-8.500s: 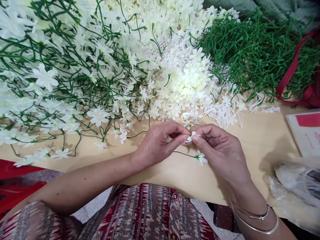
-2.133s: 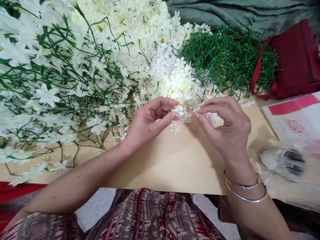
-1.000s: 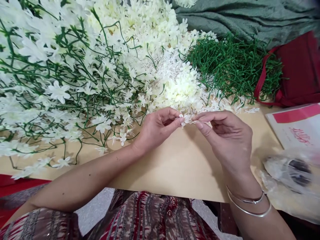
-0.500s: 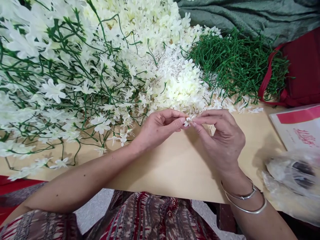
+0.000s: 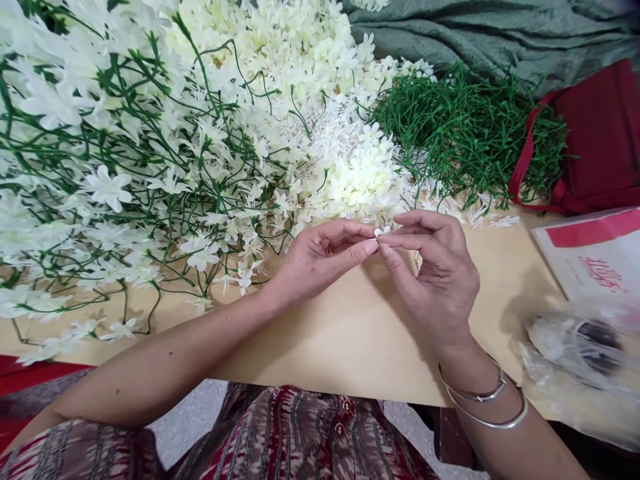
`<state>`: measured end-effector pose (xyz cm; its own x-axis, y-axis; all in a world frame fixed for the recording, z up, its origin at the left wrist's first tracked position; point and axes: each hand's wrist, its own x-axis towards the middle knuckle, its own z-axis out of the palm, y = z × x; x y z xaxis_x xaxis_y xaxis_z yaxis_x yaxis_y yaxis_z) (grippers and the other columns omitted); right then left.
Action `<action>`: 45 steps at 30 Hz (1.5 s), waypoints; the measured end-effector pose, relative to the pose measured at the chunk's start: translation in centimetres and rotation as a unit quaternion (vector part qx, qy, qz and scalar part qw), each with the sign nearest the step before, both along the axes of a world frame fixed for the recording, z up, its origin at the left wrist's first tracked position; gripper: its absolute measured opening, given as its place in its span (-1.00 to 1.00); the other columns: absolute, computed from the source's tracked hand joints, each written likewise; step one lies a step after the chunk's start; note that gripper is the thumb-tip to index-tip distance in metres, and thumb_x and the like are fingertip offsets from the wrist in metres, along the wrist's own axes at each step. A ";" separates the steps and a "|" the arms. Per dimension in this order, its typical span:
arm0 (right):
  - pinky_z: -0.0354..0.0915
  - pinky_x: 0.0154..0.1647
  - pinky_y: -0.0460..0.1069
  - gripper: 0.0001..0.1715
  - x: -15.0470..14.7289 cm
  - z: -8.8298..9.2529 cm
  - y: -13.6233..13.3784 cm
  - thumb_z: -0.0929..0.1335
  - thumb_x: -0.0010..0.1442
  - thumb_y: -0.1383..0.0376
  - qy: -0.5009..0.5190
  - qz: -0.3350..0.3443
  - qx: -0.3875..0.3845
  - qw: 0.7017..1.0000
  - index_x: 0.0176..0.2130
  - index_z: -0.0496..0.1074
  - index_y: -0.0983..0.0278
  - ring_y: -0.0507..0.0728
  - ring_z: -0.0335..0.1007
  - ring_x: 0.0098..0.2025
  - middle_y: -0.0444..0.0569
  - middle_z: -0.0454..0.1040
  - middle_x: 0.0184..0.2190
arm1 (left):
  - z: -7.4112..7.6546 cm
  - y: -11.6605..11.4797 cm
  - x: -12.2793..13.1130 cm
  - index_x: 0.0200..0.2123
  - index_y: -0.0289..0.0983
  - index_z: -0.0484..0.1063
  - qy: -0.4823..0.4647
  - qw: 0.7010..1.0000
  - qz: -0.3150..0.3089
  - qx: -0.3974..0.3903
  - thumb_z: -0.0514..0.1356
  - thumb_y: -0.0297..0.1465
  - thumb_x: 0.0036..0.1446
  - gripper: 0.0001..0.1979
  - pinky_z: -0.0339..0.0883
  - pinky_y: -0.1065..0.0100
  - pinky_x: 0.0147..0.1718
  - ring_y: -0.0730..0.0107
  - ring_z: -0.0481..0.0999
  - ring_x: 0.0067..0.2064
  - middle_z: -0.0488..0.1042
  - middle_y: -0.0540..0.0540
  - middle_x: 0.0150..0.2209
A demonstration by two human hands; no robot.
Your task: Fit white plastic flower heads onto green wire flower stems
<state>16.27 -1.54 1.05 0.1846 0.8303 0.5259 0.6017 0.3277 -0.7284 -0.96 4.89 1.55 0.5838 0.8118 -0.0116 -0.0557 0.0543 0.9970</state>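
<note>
Mid-frame, the left hand (image 5: 313,267) pinches a white artificial flower (image 5: 382,231) between thumb and fingertips; the right hand (image 5: 434,280) meets it with fingertips, their grip unclear. Stemmed flowers (image 5: 108,188), upper left, look finished; loose blossoms (image 5: 363,177), upper centre, and bare green stems (image 5: 473,137), upper right, seem unassembled.

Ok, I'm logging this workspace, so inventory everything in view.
held blossom: one, white, centre
stemmed flowers: many, white, left
loose blossoms: many, creamy white, rear centre
strands: many, white, among loose blossoms
green stems: many, green, right rear
red bag: one, dark red, right
printed packet: one, white and red, right
plastic bag: one, clear, right
cloth: one, grey-green, right rear
table: one, tan, beneath flowers
red object: one, red, lower left
floor: one, grey, below
dark object: one, maroon, beneath table
patterned shirt: one, multicoloured, bottom
bangles: two, silver, right wrist
left hand: one, bare, at held blossom
right hand: one, bare, at held blossom
</note>
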 end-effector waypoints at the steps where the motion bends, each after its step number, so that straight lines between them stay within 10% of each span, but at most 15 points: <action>1: 0.51 0.00 0.20 -0.88 0.0 0.0 0.0 0.47 0.25 0.33 0.017 0.006 -0.009 1.000 -0.19 0.61 0.10 0.19 0.54 -0.04 0.01 0.52 -0.01 | 0.0 0.0 0.0 -0.09 -0.31 0.57 0.008 1.000 0.003 0.010 0.27 -0.39 0.34 -0.86 0.56 0.33 -0.06 0.35 0.67 -0.06 0.68 -0.07 -0.12; 17: 0.45 0.17 0.26 -0.93 0.6 -0.1 0.1 0.46 0.25 0.34 0.150 0.024 -0.114 0.982 -0.26 0.57 0.15 0.20 0.58 0.03 -0.06 0.63 -0.12 | 0.1 -0.6 -0.5 -0.02 -0.22 0.55 0.033 0.982 -0.013 0.187 0.28 -0.33 0.33 -0.80 0.57 0.21 0.10 0.29 0.68 0.01 0.67 -0.16 -0.02; 36: 0.42 -0.27 0.08 -0.78 6.4 -0.2 2.5 0.53 0.17 0.28 0.176 -0.219 0.119 0.952 -0.31 0.42 0.14 0.14 0.57 -0.37 -0.13 0.52 -0.41 | 0.4 -0.8 -0.3 0.06 -0.24 0.42 0.032 0.964 0.069 0.255 0.19 -0.39 0.41 -0.81 0.58 0.29 0.07 0.36 0.69 -0.02 0.60 -0.17 0.04; 45: 0.41 -0.35 0.05 -0.77 6.6 -0.7 2.7 0.50 0.17 0.23 0.212 -0.124 0.050 0.968 -0.32 0.35 0.11 0.13 0.51 -0.42 -0.18 0.49 -0.46 | -0.3 0.1 1.2 0.06 -0.29 0.42 0.192 0.865 -0.046 0.461 0.15 -0.47 0.39 -0.79 0.52 0.08 0.17 0.18 0.57 0.18 0.54 -0.27 0.16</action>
<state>22.90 1.12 0.36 0.5892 0.6806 0.4354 0.3255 0.2933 -0.8989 0.29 4.94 1.22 0.7432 0.5300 0.4083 0.2517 -0.7870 0.5633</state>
